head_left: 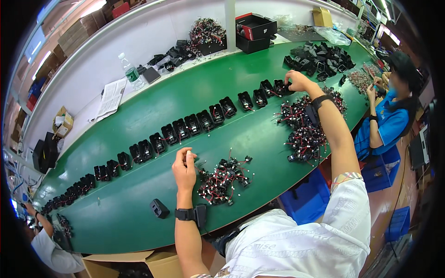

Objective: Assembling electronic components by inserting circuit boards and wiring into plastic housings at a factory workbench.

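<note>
A long row of black plastic housings (204,119), several with red wires and white connectors, runs across the green table. At the row's right end my right hand (300,82) is closed, its fingertips on a black housing (288,87). My left hand (184,169) hovers in front of the row's middle with fingers curled together; what they hold, if anything, is too small to make out. Beside it on the right lies a small pile of wired black parts (225,180). A larger pile of wired parts (306,129) spreads under my right forearm.
Loose black housings (320,60) are heaped at the far right. A single black piece (159,208) lies near the front edge. A water bottle (131,72) and black boxes (255,32) stand along the back. Co-workers sit at right (387,116) and far left (48,245).
</note>
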Demonstrator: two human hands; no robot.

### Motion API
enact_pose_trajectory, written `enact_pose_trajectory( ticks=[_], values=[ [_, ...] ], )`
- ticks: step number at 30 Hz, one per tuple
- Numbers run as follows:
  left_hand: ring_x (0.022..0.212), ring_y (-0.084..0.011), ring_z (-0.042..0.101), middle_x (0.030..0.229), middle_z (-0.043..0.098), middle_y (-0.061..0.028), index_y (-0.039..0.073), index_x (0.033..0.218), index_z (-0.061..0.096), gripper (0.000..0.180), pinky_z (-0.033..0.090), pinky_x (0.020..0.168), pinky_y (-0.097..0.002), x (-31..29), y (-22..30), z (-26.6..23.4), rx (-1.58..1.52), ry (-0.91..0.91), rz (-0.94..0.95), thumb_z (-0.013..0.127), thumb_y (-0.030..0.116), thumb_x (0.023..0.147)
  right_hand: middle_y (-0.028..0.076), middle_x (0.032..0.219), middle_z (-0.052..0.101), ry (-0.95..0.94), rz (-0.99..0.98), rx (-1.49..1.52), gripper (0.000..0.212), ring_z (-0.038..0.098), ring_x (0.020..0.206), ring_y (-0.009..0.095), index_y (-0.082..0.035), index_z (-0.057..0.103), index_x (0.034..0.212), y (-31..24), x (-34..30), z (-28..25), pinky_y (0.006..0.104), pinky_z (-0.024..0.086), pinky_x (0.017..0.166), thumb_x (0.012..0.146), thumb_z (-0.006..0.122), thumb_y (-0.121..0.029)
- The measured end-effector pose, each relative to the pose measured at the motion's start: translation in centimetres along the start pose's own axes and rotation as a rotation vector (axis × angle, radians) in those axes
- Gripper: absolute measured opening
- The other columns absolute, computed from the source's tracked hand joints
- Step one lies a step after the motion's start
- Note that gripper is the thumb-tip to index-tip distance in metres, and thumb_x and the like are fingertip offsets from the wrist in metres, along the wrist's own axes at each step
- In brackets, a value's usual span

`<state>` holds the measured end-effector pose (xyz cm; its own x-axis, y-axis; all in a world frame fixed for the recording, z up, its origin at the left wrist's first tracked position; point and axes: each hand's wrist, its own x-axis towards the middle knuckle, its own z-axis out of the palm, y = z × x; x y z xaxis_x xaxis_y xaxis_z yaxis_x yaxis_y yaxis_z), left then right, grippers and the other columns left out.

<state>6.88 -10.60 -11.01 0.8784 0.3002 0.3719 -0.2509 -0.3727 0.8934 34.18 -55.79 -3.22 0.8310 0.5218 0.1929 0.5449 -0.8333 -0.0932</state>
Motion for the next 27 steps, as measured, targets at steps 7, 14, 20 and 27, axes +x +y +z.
enact_pose_trajectory(
  ticks=[7, 14, 20, 27],
  values=[
    [0.057, -0.0073, 0.053, 0.074, 0.065, -0.0049, 0.001, 0.1, 0.06, 0.022, 0.04, 0.051, -0.0234, 0.0, 0.4, 0.2, 0.038, -0.009, 0.0, 0.05, 0.02, 0.095, 0.016, 0.089, 0.067, -0.152, 0.33, -0.119, 0.023, 0.064, 0.086, 0.034, -0.005, 0.065, 0.079, 0.5, 0.2, 1.4, 0.0408, 0.052, 0.075, 0.066, 0.071, -0.022],
    [0.061, -0.0095, 0.055, 0.072, 0.064, -0.0052, 0.001, 0.097, 0.061, 0.026, 0.044, 0.057, -0.0253, -0.1, 0.1, -0.2, 0.022, -0.024, -0.027, 0.046, 0.022, 0.096, 0.022, 0.099, 0.066, -0.19, 0.561, -0.181, 0.043, 0.063, 0.094, 0.037, 0.0, 0.068, 0.097, -3.0, 0.8, -0.1, 0.0431, 0.052, 0.083, 0.074, 0.065, -0.036],
    [0.061, -0.0104, 0.055, 0.071, 0.064, -0.0056, 0.0, 0.096, 0.062, 0.027, 0.045, 0.058, -0.026, 0.2, 0.7, 0.1, 0.012, -0.039, 0.028, 0.044, 0.021, 0.097, 0.023, 0.099, 0.065, -0.03, 0.528, -0.228, 0.038, 0.063, 0.092, 0.039, -0.001, 0.068, 0.092, -1.6, 2.1, 0.8, 0.044, 0.051, 0.083, 0.075, 0.061, -0.034],
    [0.064, -0.0106, 0.057, 0.07, 0.063, -0.0065, -0.001, 0.094, 0.062, 0.028, 0.046, 0.06, -0.0257, -0.1, 0.5, -0.2, 0.021, -0.057, -0.021, 0.044, 0.021, 0.097, 0.015, 0.11, 0.062, 0.092, 0.114, -0.106, 0.039, 0.054, 0.108, 0.036, -0.01, 0.063, 0.107, -7.0, 4.2, 2.7, 0.0448, 0.045, 0.091, 0.073, 0.064, -0.029]
  ],
)
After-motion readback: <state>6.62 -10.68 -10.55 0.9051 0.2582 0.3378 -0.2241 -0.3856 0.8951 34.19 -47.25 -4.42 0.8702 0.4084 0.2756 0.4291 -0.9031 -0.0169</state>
